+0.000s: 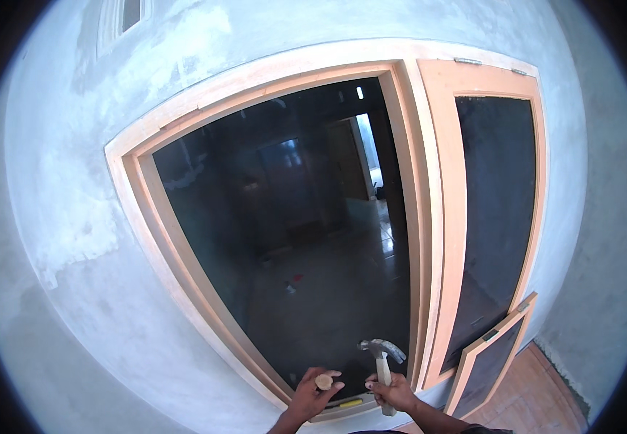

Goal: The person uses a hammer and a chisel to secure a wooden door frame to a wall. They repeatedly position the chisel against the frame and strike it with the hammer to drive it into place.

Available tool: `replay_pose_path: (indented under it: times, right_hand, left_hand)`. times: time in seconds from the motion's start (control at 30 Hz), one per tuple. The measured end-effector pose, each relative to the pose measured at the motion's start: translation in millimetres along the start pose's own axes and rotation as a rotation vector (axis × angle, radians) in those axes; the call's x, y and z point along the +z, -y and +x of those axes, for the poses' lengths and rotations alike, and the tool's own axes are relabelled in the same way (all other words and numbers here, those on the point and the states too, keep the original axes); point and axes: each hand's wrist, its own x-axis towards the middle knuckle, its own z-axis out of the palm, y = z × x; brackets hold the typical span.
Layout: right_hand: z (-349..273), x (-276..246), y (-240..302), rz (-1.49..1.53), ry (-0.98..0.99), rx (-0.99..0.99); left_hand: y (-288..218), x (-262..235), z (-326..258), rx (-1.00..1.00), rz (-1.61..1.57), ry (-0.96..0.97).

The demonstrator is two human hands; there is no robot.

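1. Pale wood frames everything we work against: one large window frame (183, 239) set in a grey plastered wall (60, 217), with one dark glass pane (291, 231) filling its big opening.
2. We hold one claw hammer (382, 362) in our right hand (394, 394), fingers clenched round the wooden handle, metal head up and just in front of the lower right corner of the pane.
3. Our left hand (312, 394) pinches one small round wooden piece (323, 381) between its fingertips, close above the bottom rail of the frame.
4. One yellow-handled tool (349, 403) lies on the bottom rail between our two hands; what kind it is, we cannot tell.
5. To the right stands one narrow sash (447, 217) with its own dark glass, its upright edge just beside the hammer, so room on that side is tight.
6. One smaller framed panel (490, 354) leans against the wall below the narrow sash, its lower edge on the reddish tiled floor (537, 390).
7. The pane above our hands is free up to the top rail; the wall spreads wide to the left.
8. Two small metal hinges (469, 61) show on the top edge of the narrow sash.
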Motion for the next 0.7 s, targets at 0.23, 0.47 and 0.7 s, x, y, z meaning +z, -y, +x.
replay_pose_path:
  times: [0.23,0.47,0.7]
  right_hand:
    - [1,19,20,0.205,0.040,-0.002]
    - [-7,30,25,0.565,0.262,-0.090]
    - [-15,40,28,0.413,0.263,-0.037]
  left_hand:
    - [-16,-5,4,0.249,-0.104,0.240]
    - [-22,3,11,0.263,0.241,0.326]
    - [-25,7,23,0.115,0.347,0.392]
